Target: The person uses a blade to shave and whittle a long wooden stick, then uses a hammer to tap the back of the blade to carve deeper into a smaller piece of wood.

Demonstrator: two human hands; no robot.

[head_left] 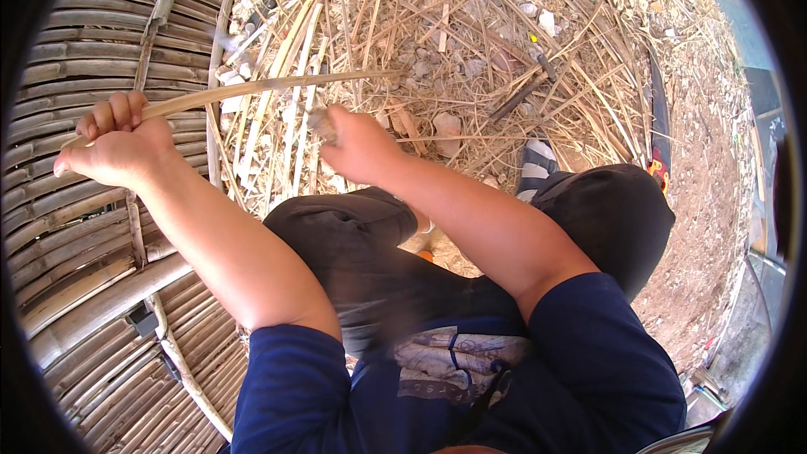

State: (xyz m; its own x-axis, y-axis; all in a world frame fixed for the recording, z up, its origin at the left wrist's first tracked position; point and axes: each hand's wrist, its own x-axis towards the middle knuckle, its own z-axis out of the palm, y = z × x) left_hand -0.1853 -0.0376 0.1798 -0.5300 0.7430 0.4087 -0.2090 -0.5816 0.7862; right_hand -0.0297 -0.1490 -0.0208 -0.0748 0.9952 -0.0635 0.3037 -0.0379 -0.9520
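My left hand (126, 141) is closed around one end of a long, thin bamboo strip (261, 85), its thumb pointing outward. The strip slants slightly upward to the right, over the littered ground. Below its middle, my right hand (360, 148) is a fist around a short greyish thing (320, 124). Motion smears that thing, so its kind is unclear. It lies close beneath the strip; whether the two touch cannot be made out.
A slatted bamboo panel (84, 84) fills the left side. Split bamboo strips (307, 92), straw and stones cover the ground ahead. A long dark tool with a red and yellow handle (658, 172) lies at the right, past my bent knee (618, 219). Bare soil (702, 202) lies beyond.
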